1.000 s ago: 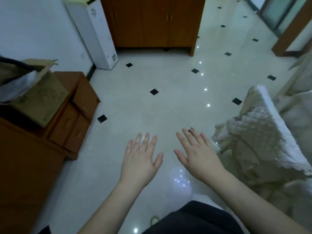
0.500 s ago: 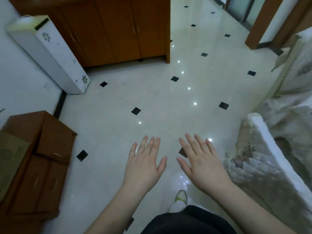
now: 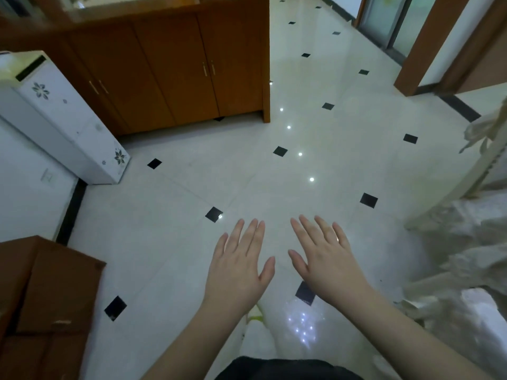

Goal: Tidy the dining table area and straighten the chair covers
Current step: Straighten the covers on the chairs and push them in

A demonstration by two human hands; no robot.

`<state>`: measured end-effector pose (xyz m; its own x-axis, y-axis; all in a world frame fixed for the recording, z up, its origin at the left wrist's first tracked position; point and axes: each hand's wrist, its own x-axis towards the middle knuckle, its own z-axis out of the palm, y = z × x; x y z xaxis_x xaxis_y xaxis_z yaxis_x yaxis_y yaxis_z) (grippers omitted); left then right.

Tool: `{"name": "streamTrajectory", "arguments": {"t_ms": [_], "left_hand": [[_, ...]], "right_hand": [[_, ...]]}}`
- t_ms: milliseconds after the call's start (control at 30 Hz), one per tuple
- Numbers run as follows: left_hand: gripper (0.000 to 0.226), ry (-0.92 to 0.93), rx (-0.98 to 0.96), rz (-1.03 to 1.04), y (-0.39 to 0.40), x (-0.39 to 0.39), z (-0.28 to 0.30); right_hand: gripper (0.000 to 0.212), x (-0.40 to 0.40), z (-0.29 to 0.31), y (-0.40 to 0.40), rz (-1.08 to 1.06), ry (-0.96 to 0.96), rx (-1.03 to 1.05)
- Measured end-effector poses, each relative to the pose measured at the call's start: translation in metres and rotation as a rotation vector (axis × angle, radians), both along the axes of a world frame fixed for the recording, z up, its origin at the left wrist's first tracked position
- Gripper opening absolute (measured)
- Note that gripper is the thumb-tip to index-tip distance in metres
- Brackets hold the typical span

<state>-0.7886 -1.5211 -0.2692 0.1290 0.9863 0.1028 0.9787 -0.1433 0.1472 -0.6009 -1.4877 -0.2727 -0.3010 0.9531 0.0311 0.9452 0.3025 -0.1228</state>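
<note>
Both hands out front, palms down, above the pale tiled floor (image 3: 192, 242) with its small black diamond insets. Left hand (image 3: 236, 272) spread flat, fingers straight and slightly fanned, holding nothing. Right hand (image 3: 326, 267) likewise spread, fingers straight, thumb angled inward toward the left thumb, holding nothing. No grip on anything; thumbs near each other but apart.

Cream quilted chair cover (image 3: 463, 259) bunched and rumpled along the right edge, well to the right of the right hand, not touched by either hand. More pale fabric (image 3: 485, 130) hanging higher up at the right margin; whether part of the same cover, cannot tell.

Brown wooden cabinet (image 3: 175, 69) with paired door handles at the top, white floral-printed appliance (image 3: 63, 122) leaning beside it on the left, brown drawer unit (image 3: 52, 292) at lower left. Toe of a light shoe (image 3: 255, 315) just beneath the left wrist, dark clothing at the bottom edge.

Compared with half a second back: view swung further left and up, so the cabinet looms larger and the drawer unit sits lower; chair cover pushed farther to the right margin; hands in the same spread, side-by-side pose, empty as before
</note>
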Motion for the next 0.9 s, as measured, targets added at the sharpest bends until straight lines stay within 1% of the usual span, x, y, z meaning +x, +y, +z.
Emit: {"name": "streamTrajectory", "arguments": {"t_ms": [100,233,433,533,700,767,900], "left_hand": [[0.063,0.008,0.011,-0.03,0.052,-0.017,-0.001],[0.064,0.016,0.001,-0.111,0.127,-0.03,0.006],[0.064,0.039,0.001,-0.228,0.234,-0.009,0.005],[0.064,0.034,-0.015,-0.272,0.289,0.019,-0.001],[0.065,0.054,-0.031,-0.376,0.387,0.09,-0.005],[0.065,0.055,-0.04,-0.422,0.423,0.123,0.0],[0.064,0.096,0.008,-0.463,0.487,0.187,0.017]], "right_hand": [[0.061,-0.016,0.003,0.046,-0.019,-0.017,0.012],[0.061,-0.025,0.015,0.107,-0.106,-0.026,0.009],[0.061,-0.002,0.012,0.188,-0.218,-0.033,0.014],[0.06,0.022,0.008,0.232,-0.277,-0.021,0.03],[0.061,0.084,0.004,0.312,-0.364,-0.037,0.029],[0.061,0.113,0.007,0.34,-0.406,-0.025,0.031],[0.06,0.176,0.019,0.396,-0.465,-0.03,0.056]]}}
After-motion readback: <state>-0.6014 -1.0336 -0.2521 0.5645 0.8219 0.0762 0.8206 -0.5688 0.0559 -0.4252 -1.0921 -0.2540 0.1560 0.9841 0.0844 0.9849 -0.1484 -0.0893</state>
